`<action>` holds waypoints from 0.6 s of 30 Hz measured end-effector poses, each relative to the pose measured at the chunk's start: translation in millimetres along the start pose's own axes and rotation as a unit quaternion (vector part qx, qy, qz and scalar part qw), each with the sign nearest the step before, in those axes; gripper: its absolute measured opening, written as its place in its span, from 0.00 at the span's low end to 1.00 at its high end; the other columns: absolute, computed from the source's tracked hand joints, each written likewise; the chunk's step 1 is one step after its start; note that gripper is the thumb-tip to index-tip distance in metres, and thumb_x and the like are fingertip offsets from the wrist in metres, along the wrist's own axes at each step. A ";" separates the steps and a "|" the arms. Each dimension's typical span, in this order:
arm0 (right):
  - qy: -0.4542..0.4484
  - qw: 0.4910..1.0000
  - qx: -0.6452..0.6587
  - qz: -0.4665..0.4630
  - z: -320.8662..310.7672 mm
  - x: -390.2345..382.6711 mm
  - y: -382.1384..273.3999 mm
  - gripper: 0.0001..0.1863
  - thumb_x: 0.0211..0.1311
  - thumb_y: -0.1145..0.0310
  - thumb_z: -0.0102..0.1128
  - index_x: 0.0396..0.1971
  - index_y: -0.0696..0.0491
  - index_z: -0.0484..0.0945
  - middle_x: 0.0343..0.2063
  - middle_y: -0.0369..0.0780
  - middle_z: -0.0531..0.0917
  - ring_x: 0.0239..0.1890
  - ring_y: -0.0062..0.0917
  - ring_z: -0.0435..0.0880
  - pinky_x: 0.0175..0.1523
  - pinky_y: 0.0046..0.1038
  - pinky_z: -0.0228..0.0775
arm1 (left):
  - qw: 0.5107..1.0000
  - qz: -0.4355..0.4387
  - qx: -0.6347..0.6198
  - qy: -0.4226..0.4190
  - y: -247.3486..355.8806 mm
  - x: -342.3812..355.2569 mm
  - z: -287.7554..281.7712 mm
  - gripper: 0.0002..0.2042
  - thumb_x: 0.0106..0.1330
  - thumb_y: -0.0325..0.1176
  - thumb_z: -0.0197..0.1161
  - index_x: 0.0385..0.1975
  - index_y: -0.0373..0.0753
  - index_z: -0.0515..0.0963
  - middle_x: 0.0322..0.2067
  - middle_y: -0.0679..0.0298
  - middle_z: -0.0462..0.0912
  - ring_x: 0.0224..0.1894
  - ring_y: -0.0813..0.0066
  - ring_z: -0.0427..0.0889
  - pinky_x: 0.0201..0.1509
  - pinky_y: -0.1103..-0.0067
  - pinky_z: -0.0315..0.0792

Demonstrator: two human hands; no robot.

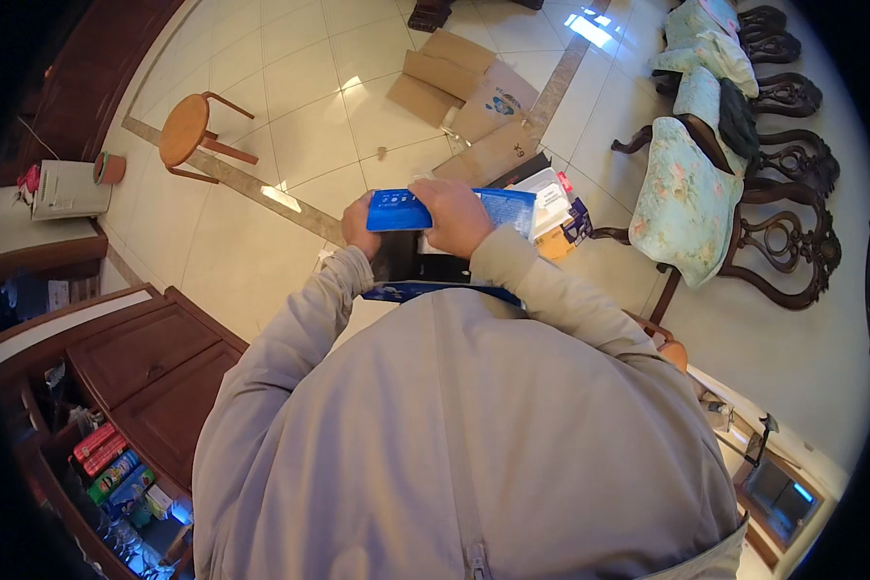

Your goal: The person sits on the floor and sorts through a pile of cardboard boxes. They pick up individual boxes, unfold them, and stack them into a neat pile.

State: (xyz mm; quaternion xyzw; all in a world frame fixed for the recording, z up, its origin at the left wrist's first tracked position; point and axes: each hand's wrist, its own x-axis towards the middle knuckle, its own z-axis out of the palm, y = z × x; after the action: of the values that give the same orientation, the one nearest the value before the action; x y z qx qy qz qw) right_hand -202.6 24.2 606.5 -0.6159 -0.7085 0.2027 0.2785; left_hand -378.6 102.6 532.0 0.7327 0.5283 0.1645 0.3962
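Observation:
In front of my chest I hold a blue printed package (393, 211) with both hands. My left hand (360, 228) closes around its left end. My right hand (451, 215) lies over its top with the fingers wrapped on it, hiding the middle. The blue surface continues to the right of that hand. Close below are dark surfaces and a blue edge (406, 288) next to my jacket; I cannot tell whether they belong to the same package. Just beyond my right hand lie a white package (551, 205) and an orange-yellow package (553, 244).
Opened cardboard (493, 101) lies on the tiled floor ahead. A round wooden stool (185, 130) stands at the left. Carved chairs with floral cushions (681, 198) line the right. Low brown cabinets (145, 353) with several packages inside are at the lower left.

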 end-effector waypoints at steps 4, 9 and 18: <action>-0.021 0.979 -0.190 0.067 -10.0 -21.5 1.0 0.32 0.38 0.70 0.66 0.50 0.54 0.69 0.51 0.42 0.71 0.57 0.36 0.65 0.59 0.45 0.54 | 0.998 0.007 0.040 0.043 -1.5 2.4 -13.8 0.10 0.58 0.37 0.57 0.37 0.45 0.79 0.34 0.53 0.81 0.39 0.55 0.80 0.41 0.69 0.72; -0.023 0.967 -0.231 0.107 -12.2 -39.3 9.5 0.37 0.39 0.62 0.68 0.53 0.55 0.65 0.52 0.43 0.70 0.56 0.36 0.67 0.58 0.44 0.56 | 0.998 0.017 0.044 0.041 -4.6 8.3 -25.0 0.07 0.57 0.34 0.55 0.33 0.45 0.78 0.31 0.54 0.81 0.36 0.55 0.80 0.38 0.69 0.72; -0.185 0.967 -0.144 0.104 -31.2 -17.9 29.1 0.21 0.53 0.52 0.59 0.40 0.52 0.74 0.28 0.44 0.81 0.30 0.43 0.79 0.37 0.40 0.71 | 0.989 0.098 0.112 0.009 14.5 2.8 -44.0 0.07 0.55 0.34 0.60 0.32 0.43 0.77 0.28 0.52 0.80 0.33 0.50 0.79 0.35 0.66 0.72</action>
State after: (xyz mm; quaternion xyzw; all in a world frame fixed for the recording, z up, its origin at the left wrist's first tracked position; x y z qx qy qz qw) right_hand -158.8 9.4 609.4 -0.6715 -0.7017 0.2365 0.0286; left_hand -397.3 121.2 570.3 0.8194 0.4722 0.1490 0.2890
